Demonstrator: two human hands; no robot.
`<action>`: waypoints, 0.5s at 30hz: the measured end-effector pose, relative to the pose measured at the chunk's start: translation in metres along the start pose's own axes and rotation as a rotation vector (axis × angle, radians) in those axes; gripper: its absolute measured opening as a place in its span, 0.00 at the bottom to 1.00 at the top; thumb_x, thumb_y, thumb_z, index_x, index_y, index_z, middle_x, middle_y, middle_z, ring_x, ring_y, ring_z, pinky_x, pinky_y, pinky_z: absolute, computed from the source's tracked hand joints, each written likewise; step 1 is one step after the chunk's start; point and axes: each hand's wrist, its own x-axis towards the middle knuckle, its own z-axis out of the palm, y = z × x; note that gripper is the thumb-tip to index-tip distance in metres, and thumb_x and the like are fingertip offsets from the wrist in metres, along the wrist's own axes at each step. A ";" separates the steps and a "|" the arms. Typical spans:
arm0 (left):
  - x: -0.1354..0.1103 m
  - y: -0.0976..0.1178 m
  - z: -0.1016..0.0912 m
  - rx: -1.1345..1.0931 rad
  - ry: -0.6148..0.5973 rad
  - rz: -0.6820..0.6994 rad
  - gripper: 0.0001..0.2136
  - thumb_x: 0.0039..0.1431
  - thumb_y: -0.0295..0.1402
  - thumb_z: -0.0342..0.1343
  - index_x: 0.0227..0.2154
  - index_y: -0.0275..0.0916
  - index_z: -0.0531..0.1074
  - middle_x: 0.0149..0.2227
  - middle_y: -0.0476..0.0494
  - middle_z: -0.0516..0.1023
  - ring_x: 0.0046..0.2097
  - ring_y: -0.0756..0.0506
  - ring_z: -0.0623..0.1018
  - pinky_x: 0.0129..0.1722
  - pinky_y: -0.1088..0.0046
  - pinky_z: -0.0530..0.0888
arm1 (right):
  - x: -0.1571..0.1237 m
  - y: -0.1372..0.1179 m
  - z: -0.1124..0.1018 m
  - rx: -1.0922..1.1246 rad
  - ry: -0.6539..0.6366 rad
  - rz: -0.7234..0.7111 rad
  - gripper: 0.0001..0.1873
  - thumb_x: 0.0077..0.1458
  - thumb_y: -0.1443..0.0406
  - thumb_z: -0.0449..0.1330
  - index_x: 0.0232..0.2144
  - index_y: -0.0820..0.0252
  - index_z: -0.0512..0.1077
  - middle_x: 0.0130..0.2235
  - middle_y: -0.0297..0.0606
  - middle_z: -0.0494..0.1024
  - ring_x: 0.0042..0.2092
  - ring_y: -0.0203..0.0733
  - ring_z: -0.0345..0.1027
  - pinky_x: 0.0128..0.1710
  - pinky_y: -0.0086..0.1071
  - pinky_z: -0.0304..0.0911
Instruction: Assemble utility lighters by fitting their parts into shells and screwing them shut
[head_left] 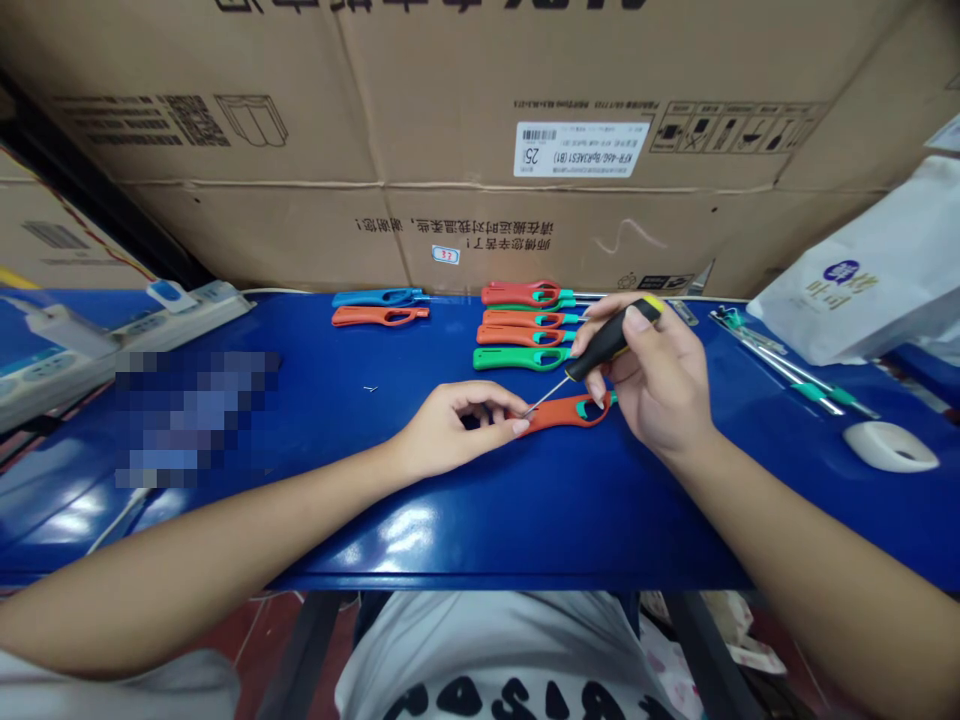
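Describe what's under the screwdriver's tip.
Under the tip of the screwdriver is the orange handle, above the blue table. Fingers of the left hand cover the handle's left end, hiding it; whether a screw sits there can't be made out.

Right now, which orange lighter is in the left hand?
The orange lighter nearest the front edge of the table: the left hand holds its end, and the screwdriver points there. The other orange lighters lie farther back.

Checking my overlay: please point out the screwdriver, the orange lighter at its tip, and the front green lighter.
Screwdriver (606, 346): head view, middle of black handle.
Orange lighter (559, 413): head view, middle of body.
Green lighter (516, 359): head view, body left of opening.
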 end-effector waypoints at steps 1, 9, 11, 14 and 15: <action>0.000 0.000 0.000 0.050 0.018 0.044 0.13 0.58 0.39 0.65 0.42 0.36 0.80 0.40 0.40 0.83 0.37 0.47 0.79 0.37 0.72 0.75 | 0.000 0.000 0.000 -0.016 0.012 -0.015 0.18 0.53 0.50 0.69 0.37 0.56 0.75 0.31 0.37 0.79 0.22 0.34 0.65 0.16 0.28 0.59; 0.000 -0.009 0.001 0.381 -0.022 0.132 0.25 0.56 0.34 0.67 0.57 0.39 0.71 0.54 0.41 0.80 0.57 0.41 0.77 0.60 0.60 0.71 | 0.000 -0.001 0.002 -0.239 0.016 -0.221 0.14 0.59 0.51 0.65 0.36 0.54 0.74 0.30 0.33 0.78 0.19 0.30 0.61 0.13 0.26 0.56; 0.000 -0.009 0.002 0.377 -0.038 0.140 0.24 0.57 0.34 0.66 0.56 0.38 0.71 0.52 0.42 0.82 0.55 0.42 0.79 0.59 0.61 0.72 | -0.001 0.001 0.003 -0.268 -0.029 -0.270 0.12 0.61 0.52 0.63 0.37 0.53 0.73 0.29 0.32 0.78 0.18 0.30 0.60 0.12 0.26 0.57; 0.000 -0.009 0.003 0.370 -0.045 0.165 0.22 0.57 0.35 0.67 0.53 0.39 0.73 0.51 0.42 0.82 0.53 0.43 0.80 0.57 0.62 0.73 | -0.003 0.004 0.005 -0.290 -0.088 -0.309 0.09 0.64 0.55 0.62 0.38 0.53 0.73 0.28 0.31 0.77 0.17 0.29 0.60 0.12 0.26 0.58; 0.000 -0.009 0.002 0.370 -0.047 0.170 0.21 0.57 0.35 0.67 0.53 0.39 0.73 0.51 0.43 0.82 0.52 0.43 0.80 0.57 0.62 0.74 | -0.003 0.004 0.006 -0.294 -0.102 -0.314 0.09 0.64 0.56 0.61 0.38 0.53 0.73 0.28 0.31 0.77 0.17 0.29 0.60 0.12 0.26 0.58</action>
